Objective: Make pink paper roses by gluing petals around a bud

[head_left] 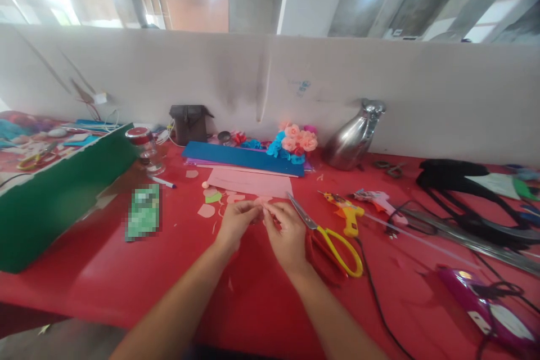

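My left hand (239,219) and my right hand (287,230) meet over the red table, fingertips pinched together. Between them is a small pink paper petal (262,201), mostly covered by the fingers. Just beyond lies a sheet of pink paper (253,181). Several cut pink petals (206,211) and a green scrap (214,197) are scattered left of the hands. Close by my right hand, scissors with yellow handles (337,244) rest with their blades toward the paper.
Blue folded paper (244,157), paper flowers (297,140) and a steel jug (352,138) stand behind. Yellow (348,214) and pink (377,201) glue guns with cords lie right, near a purple device (485,304). A green partition (63,197) and glass jar (147,152) are left.
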`<state>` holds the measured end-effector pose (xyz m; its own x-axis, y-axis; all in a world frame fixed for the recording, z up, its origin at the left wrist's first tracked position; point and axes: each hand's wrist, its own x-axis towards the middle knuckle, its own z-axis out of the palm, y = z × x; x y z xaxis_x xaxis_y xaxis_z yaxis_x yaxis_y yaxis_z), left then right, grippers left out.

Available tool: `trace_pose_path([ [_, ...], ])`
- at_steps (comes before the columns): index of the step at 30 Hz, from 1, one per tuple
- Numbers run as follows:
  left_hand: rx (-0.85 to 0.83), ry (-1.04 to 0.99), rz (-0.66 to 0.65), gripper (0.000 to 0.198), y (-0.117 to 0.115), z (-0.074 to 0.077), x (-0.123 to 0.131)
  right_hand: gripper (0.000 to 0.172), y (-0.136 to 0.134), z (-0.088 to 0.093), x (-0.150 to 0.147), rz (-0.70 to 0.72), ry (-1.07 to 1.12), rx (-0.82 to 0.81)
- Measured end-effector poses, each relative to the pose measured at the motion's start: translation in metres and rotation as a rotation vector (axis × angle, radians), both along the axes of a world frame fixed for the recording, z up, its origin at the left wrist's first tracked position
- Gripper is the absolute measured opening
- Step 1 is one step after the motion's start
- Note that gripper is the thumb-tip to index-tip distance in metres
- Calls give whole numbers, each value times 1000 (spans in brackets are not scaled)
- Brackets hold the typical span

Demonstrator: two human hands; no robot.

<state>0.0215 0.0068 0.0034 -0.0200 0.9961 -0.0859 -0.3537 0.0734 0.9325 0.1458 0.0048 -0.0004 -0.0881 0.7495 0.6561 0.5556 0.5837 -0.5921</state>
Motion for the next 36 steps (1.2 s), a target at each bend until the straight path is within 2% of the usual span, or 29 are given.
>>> trace_pose_path([
  [14,-40,-74,-4,17,-3,5,0,36,2,-4,1,50,-104,80],
  [21,-54,-107,-18,18,-3,5,0,41,1,-4,0,63,-87,0],
  [25,-79,-107,10,21,-1,4,0,33,0,1,1,82,11,-125],
  [29,-81,-76,25,22,-1,6,0,23,3,8,2,36,261,-342],
  [33,-37,-20,24,22,-2,8,1,27,7,11,2,163,466,-607],
  [36,0,23,5,22,-3,8,1,26,9,10,3,194,580,-700],
])
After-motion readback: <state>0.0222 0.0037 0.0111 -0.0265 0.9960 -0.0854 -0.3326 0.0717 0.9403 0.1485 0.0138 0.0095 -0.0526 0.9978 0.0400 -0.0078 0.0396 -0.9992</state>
